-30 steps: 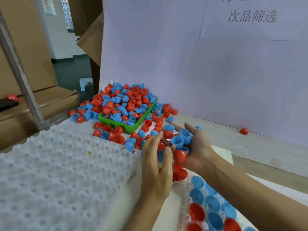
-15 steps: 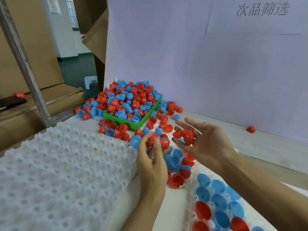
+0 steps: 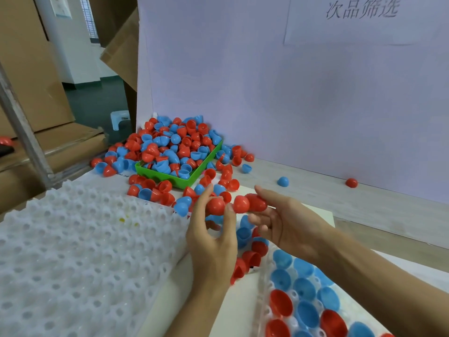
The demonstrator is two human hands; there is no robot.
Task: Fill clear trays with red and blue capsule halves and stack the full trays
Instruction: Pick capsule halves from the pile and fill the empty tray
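hands (image 3: 213, 239) (both) (image 3: 286, 227) pinch red capsule halves (image 3: 239, 203).

A green bin (image 3: 184, 182) near the bench's back left corner is heaped with red and blue capsule halves (image 3: 175, 144), which spill around it onto the bench. More loose halves (image 3: 252, 244) lie nearer, in the middle of the bench. A stack of empty clear trays (image 3: 80, 259), studded with round pockets, covers the front left of the bench. At the front right edge a clear tray (image 3: 263, 295) holds blue and red halves seated open side up in its pockets. One blue half (image 3: 283, 181) and one red half (image 3: 351, 182) lie apart toward the back right. A red half (image 3: 215, 206) is pinched in the left hand (image 3: 211, 242); two red halves (image 3: 250, 203) rest on the right hand's (image 3: 289, 227) fingers.
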